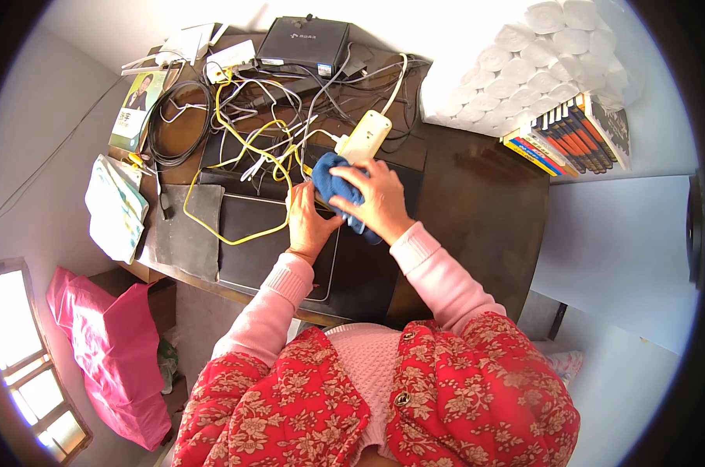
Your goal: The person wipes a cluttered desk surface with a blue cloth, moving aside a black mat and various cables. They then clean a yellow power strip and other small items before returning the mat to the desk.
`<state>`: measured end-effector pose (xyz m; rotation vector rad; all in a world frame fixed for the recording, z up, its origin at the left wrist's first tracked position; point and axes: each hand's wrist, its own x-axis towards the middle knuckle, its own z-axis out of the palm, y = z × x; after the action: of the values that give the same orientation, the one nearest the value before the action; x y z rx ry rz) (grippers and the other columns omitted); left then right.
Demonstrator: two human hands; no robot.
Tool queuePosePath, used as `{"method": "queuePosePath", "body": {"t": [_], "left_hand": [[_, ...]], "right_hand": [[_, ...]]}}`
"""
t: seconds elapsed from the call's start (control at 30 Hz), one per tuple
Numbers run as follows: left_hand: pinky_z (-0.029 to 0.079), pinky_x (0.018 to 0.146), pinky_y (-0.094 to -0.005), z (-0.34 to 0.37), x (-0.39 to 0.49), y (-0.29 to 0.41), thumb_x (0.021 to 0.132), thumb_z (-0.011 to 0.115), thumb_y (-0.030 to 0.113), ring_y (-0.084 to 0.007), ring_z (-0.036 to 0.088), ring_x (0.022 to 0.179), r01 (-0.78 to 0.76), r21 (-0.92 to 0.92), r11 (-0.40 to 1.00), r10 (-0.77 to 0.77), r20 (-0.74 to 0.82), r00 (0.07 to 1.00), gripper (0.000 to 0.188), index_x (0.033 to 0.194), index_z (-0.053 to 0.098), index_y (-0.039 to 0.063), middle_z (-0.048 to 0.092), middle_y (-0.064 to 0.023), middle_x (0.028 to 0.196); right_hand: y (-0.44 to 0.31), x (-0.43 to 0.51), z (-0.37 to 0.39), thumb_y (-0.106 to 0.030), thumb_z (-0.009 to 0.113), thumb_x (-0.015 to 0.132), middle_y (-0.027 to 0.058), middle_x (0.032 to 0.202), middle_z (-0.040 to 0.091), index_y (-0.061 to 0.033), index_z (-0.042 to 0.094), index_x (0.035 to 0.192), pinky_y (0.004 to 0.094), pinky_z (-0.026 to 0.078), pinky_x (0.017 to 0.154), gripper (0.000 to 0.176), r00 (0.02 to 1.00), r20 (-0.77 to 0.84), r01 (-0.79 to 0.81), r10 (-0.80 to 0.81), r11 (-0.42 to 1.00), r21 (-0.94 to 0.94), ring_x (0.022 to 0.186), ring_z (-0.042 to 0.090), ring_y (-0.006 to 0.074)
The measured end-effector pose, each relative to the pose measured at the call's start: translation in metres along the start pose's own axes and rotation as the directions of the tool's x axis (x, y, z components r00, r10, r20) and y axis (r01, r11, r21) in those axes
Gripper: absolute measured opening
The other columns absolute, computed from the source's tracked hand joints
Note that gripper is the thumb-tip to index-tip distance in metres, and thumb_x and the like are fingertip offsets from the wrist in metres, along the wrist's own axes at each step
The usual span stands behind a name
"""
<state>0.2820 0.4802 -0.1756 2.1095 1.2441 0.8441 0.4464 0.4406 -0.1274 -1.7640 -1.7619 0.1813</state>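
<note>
A bunched blue cloth [336,185] is gripped in my right hand [378,195], just below a cream power strip [366,135]. Close beside the cloth, my left hand [308,220] has its fingers bent around something mostly hidden, perhaps the edge of a yellowish device. A white plug sits in the power strip's left side. Yellow cable [235,242] loops around to the left of my left hand. Beneath both hands lies a flat black panel [253,233] with a pale border line.
Tangled cables, a coiled black cable [152,125], a black box [303,46] and a white router [186,44] occupy the back of the dark wooden desk [481,204]. Wrapped paper rolls [513,70] and books [568,137] stand at right. A folded cloth [116,207] hangs over the left edge.
</note>
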Motion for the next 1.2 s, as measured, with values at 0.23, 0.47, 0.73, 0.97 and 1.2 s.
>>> {"method": "queuePosePath", "body": {"t": [0.23,0.47,0.73,0.97,1.2], "left_hand": [[0.036,0.100,-0.0441,0.002,0.004,0.006,0.057,0.086,0.029,-0.0286,0.052,0.108,-0.067,0.118,0.991,0.075,-0.061,0.995,0.072,0.120,0.057,0.009,0.060,-0.0090,0.107],[0.042,0.097,-0.0420,0.002,0.001,-0.002,0.055,0.085,0.021,-0.0321,0.054,0.105,-0.076,0.074,0.994,0.082,-0.091,0.992,0.070,0.118,0.058,0.005,0.061,-0.0126,0.107],[0.039,0.099,-0.0439,0.002,0.007,0.005,0.060,0.087,0.029,-0.0312,0.053,0.106,-0.063,0.059,0.996,0.064,-0.028,0.998,0.071,0.121,0.056,0.007,0.060,-0.0124,0.108],[0.038,0.099,-0.0442,0.001,0.006,0.002,0.059,0.086,0.029,-0.0315,0.053,0.107,-0.063,0.036,0.997,0.063,-0.022,0.998,0.070,0.118,0.057,0.006,0.060,-0.0130,0.107],[0.038,0.099,-0.0428,0.001,0.007,0.003,0.058,0.086,0.026,-0.0304,0.054,0.106,-0.045,0.047,0.998,0.046,-0.009,0.999,0.067,0.115,0.058,0.004,0.061,-0.0116,0.108]], "right_hand": [[0.088,0.077,-0.002,-0.030,0.076,0.075,-0.0019,0.112,0.064,-0.0184,0.070,0.098,0.0451,0.045,0.078,0.026,0.973,-0.095,-0.224,0.211,0.961,-0.162,0.104,0.060,0.0226],[-0.003,-0.007,0.003,-0.028,0.079,0.070,-0.0019,0.106,0.064,-0.0233,0.064,0.107,0.0426,0.042,0.082,0.041,0.995,0.093,-0.023,0.017,0.998,0.065,0.104,0.058,0.0221],[0.081,0.061,0.014,-0.029,0.075,0.077,0.0007,0.105,0.064,-0.0200,0.067,0.106,0.0457,0.046,0.076,0.032,0.943,-0.137,-0.321,0.305,0.940,-0.114,0.100,0.059,0.0257],[0.041,0.023,0.006,-0.023,0.072,0.077,-0.0008,0.108,0.067,-0.0201,0.068,0.105,0.0412,0.041,0.083,0.029,0.995,-0.019,-0.096,0.096,0.995,0.028,0.103,0.059,0.0229],[0.030,0.014,0.012,-0.026,0.078,0.071,-0.0009,0.098,0.066,-0.0210,0.069,0.103,0.0394,0.043,0.078,0.034,0.994,-0.071,-0.087,0.088,0.996,0.016,0.095,0.059,0.0228]]}}
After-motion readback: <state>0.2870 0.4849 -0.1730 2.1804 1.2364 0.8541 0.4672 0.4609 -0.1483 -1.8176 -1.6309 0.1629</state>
